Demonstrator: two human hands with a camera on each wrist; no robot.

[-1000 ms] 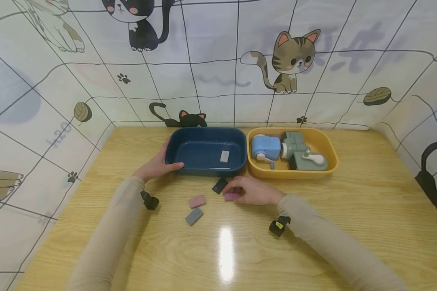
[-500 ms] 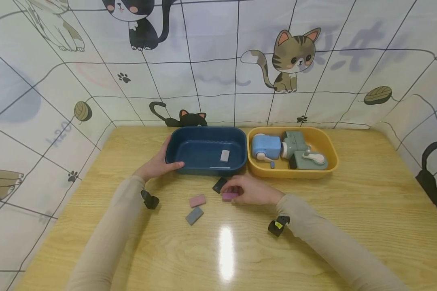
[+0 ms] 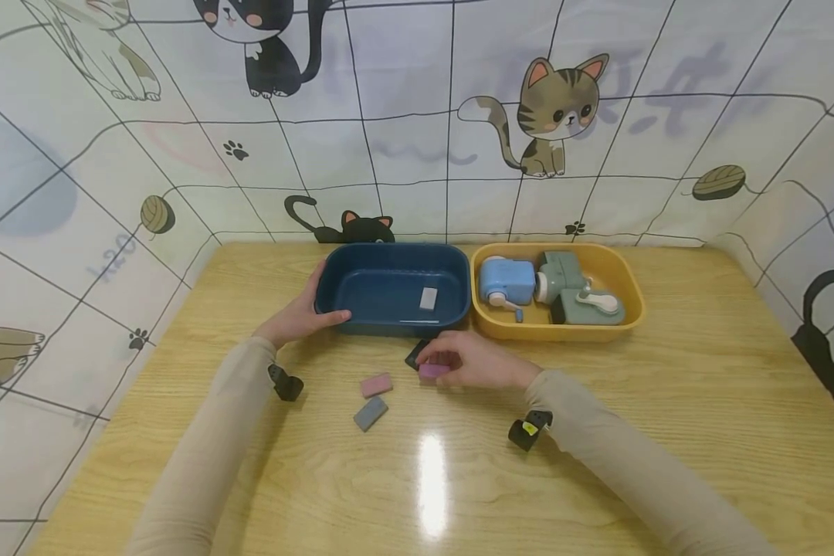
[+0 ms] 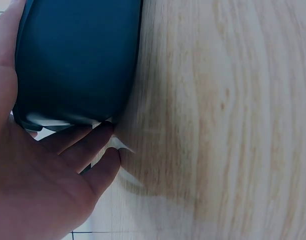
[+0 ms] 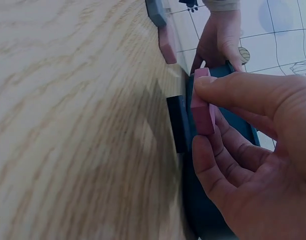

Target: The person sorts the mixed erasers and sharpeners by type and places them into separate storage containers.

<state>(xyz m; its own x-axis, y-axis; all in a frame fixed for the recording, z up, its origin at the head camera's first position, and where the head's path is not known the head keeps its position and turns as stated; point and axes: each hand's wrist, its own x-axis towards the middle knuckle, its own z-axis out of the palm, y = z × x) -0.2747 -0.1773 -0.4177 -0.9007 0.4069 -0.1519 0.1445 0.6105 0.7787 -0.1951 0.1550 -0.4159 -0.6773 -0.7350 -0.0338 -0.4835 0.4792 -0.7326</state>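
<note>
My right hand (image 3: pixel 479 363) pinches a small purple-pink rectangular block (image 3: pixel 432 371) between thumb and fingers. In the right wrist view that block (image 5: pixel 203 107) is held just above a black block (image 5: pixel 178 122) on the table. At the left end of a dark blue plastic bin (image 3: pixel 375 286), my left hand (image 3: pixel 299 315) holds the corner, thumb at the front rim and fingers along the end wall. One white block (image 3: pixel 428 299) lies inside the bin. In front of it are a pink block (image 3: pixel 376 385) and a grey block (image 3: pixel 371 414).
A yellow bin (image 3: pixel 549 332) stands against the blue bin's right side. It holds a blue toy piece (image 3: pixel 507 279) with a crank and a green toy piece (image 3: pixel 584 297) with a white lever. Behind the wooden table (image 3: pixel 598 417) hangs a cat-print cloth (image 3: pixel 403 154).
My right hand has lifted the purple-pink block slightly and moved a little left, now partly covering the black block. The left hand and the blue bin stay where they were.
</note>
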